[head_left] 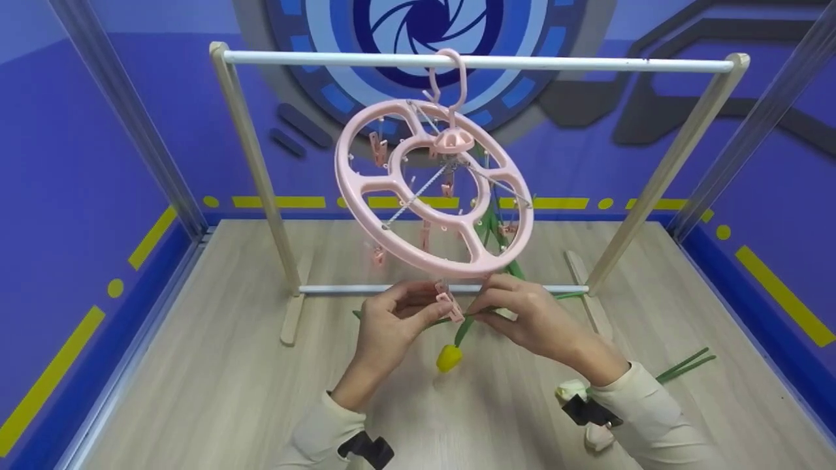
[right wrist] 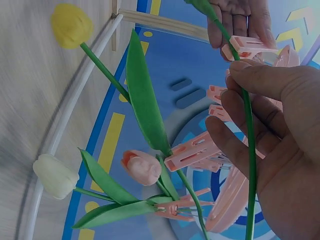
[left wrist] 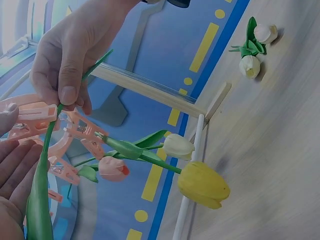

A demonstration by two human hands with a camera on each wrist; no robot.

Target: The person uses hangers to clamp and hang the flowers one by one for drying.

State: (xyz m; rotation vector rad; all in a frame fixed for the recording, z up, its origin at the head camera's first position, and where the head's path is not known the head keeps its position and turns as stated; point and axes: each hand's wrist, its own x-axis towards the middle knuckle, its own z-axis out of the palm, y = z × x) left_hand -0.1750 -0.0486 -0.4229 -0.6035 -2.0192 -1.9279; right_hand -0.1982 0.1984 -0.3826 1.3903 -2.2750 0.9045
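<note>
My left hand (head_left: 385, 326) pinches a pink clothes peg (head_left: 450, 305) that hangs at the near rim of a round pink hanger (head_left: 434, 261). With thumb and fingertips, my right hand (head_left: 532, 320) pinches a green flower stem (right wrist: 250, 175) at the peg's tip. In the left wrist view this stem crosses the peg's jaws, and a long leaf (left wrist: 40, 205) lies below by the left palm; its bloom is hidden. Behind, a yellow tulip (left wrist: 202, 184), a pink tulip (left wrist: 113, 168) and a white tulip (left wrist: 178, 146) hang head down among other pegs.
The hanger's hook sits over the white top bar (head_left: 555, 62) of a wooden-legged rack (head_left: 255, 163). White tulips (head_left: 572, 390) lie on the table beside my right forearm, their stems (head_left: 686, 367) pointing right. Several more pegs (head_left: 379, 150) dangle under the hanger. Blue walls stand around.
</note>
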